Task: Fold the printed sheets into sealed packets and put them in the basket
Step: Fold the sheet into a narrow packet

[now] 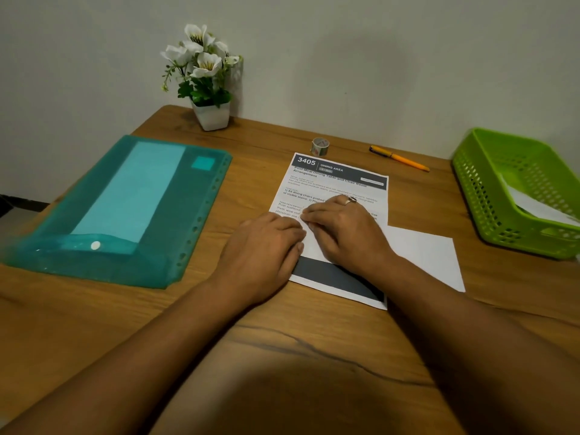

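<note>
Pressing a fold, the left hand and right hand lie flat, holding nothing, on the sheet, on the counter left of the basket. What looks like one packet already lies in that basket; tape waits left of it, so sealing remains.
</note>
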The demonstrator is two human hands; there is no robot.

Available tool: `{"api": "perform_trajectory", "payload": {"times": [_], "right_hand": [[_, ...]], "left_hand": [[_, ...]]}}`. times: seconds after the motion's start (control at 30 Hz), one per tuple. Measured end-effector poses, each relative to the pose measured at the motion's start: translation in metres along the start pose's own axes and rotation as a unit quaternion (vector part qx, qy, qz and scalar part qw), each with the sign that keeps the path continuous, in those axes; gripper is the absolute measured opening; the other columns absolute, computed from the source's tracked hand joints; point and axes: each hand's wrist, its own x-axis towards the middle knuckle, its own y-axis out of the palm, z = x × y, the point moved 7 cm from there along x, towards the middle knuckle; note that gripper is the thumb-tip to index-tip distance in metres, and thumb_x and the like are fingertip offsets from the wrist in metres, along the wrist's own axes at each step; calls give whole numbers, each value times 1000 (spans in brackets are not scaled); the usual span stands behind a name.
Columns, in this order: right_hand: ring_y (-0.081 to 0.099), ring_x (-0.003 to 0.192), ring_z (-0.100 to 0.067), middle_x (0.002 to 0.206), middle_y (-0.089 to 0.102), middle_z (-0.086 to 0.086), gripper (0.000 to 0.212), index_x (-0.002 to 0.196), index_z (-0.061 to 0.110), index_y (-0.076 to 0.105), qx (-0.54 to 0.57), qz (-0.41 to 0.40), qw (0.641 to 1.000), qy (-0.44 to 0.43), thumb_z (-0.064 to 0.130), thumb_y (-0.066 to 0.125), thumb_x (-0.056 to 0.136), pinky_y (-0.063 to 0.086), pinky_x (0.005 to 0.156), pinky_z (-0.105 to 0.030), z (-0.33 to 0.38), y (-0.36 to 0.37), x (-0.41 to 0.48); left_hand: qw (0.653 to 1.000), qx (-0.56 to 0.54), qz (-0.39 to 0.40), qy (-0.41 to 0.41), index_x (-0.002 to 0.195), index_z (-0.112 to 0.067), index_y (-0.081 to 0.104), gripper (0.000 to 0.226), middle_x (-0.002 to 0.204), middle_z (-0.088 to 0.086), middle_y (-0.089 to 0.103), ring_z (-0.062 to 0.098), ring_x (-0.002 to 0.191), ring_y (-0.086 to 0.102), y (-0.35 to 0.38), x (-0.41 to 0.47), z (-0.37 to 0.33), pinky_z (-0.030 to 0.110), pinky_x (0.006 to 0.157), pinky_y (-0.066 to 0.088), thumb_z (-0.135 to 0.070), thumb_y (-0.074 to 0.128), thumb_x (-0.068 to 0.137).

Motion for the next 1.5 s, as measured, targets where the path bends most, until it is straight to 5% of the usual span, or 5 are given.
{"api": "perform_trajectory", "payload": {"times": [0.4, 0.73, 1.07, 1.27, 1.5], "right_hand": [[62, 110, -18, 121, 76, 5, 27, 119, 19, 78, 6, 14, 1000, 5, 27, 61, 100, 54, 90, -43, 1, -1, 0], [62, 108, -18, 123, 74, 5, 27, 121, 17, 76, -2, 50, 994, -100, 23, 58, 101, 51, 84, -36, 36, -6, -26], [66, 101, -18, 118, 77, 7, 23, 113, 21, 80, -36, 28, 999, -21, 26, 61, 100, 56, 80, -39, 5, 0, 15], [63, 117, -25, 136, 69, 0, 36, 134, 19, 69, -67, 67, 995, 29, 32, 54, 103, 54, 94, -44, 12, 6, 14], [35, 150, -19, 165, 39, 1, 59, 158, 27, 40, 8, 54, 989, 137, 52, 48, 105, 30, 122, -44, 9, -19, -34]], "left_hand": [[999, 15, 34, -1, 132, -25, 67, 49, 135, -10, 65, 10, 126, 55, -3, -38, -2, 35, 99, 47, -55, 46, 99], [999, 17, 29, -4, 128, -25, 69, 45, 132, -10, 66, 11, 123, 55, -1, -38, -2, 34, 96, 45, -54, 52, 99], [999, 18, 26, 0, 127, -25, 70, 44, 130, -11, 67, 10, 122, 56, -4, -38, -4, 33, 97, 46, -52, 51, 99], [1000, 21, 14, 0, 125, -24, 72, 41, 125, -10, 68, 9, 117, 58, -7, -40, -6, 34, 92, 51, -51, 57, 97], [998, 48, -33, 18, 111, -19, 78, 35, 110, -5, 73, 14, 99, 66, -12, -55, -19, 35, 81, 52, -46, 63, 94]]}}
